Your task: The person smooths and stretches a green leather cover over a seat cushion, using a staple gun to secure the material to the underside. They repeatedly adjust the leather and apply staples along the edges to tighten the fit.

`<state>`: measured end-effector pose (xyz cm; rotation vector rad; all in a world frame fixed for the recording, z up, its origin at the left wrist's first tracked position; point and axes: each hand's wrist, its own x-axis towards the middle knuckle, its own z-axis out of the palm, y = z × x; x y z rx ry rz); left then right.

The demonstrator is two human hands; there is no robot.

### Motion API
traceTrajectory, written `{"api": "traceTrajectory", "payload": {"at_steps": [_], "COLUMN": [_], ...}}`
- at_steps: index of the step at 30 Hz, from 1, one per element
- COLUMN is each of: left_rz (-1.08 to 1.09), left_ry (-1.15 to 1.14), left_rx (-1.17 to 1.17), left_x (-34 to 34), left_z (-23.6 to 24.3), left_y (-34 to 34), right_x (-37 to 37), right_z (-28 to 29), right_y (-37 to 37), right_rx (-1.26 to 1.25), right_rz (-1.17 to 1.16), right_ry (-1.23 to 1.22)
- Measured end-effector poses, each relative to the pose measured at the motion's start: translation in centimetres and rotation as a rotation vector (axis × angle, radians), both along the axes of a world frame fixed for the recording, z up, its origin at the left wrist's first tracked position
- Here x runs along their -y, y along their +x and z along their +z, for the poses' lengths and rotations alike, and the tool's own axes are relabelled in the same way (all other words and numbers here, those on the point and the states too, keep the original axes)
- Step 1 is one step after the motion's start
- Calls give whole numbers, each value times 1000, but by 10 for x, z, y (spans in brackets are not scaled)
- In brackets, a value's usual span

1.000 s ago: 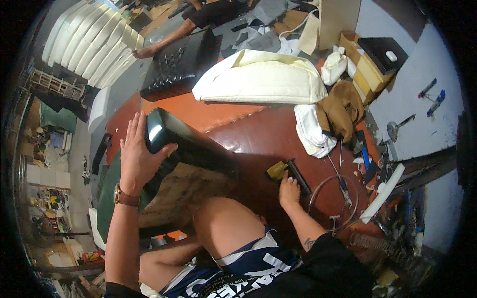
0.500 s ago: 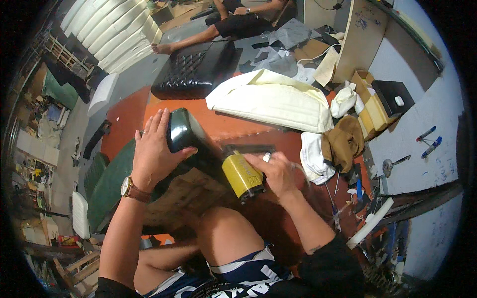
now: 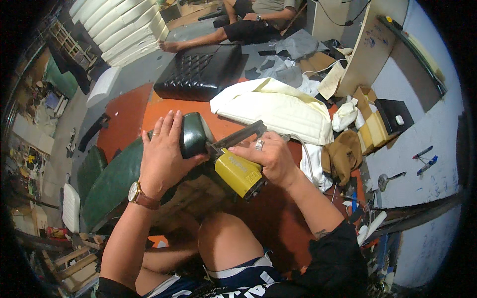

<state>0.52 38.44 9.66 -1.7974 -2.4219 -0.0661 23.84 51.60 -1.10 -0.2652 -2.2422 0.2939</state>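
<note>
Stapler (image 3: 238, 174) is clamped in the right hand (image 3: 276, 160); the left hand (image 3: 166, 156), spread open, touches the green cushion (image 3: 193, 133).

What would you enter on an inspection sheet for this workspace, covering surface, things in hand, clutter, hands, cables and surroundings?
Surface: orange and red-brown covering, strewn with items.
Things in hand: green padded piece; yellow staple gun, nose at or near its edge.
Clutter: cream padded cover, brown cloth, black tufted cushion, grey scraps.
Hands: left hand spread on the green padded piece; right hand gripping the staple gun.
Cables: pale hose beside the right hand; dark cable with connector at top right.
Surroundings: seated person; stacked white pads.
</note>
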Motion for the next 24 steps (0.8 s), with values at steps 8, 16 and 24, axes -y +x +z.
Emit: {"api": "traceTrajectory", "payload": {"at_steps": [8,16,24], "left_rz": [11,9,-13], "left_ry": [1,31,53], "left_rx": [-23,-9,-38], "left_x": [-2,5,6], "left_z": [0,-4,-7], "left_y": [4,4,5], "right_x": [11,109,126], "right_z": [-5,-15,-24], "right_y": [0,-10,-39], "right_rx": [129,-316,-274], "right_rz": [-121,-43,-155], "right_ry": [-58,-640,-827]}}
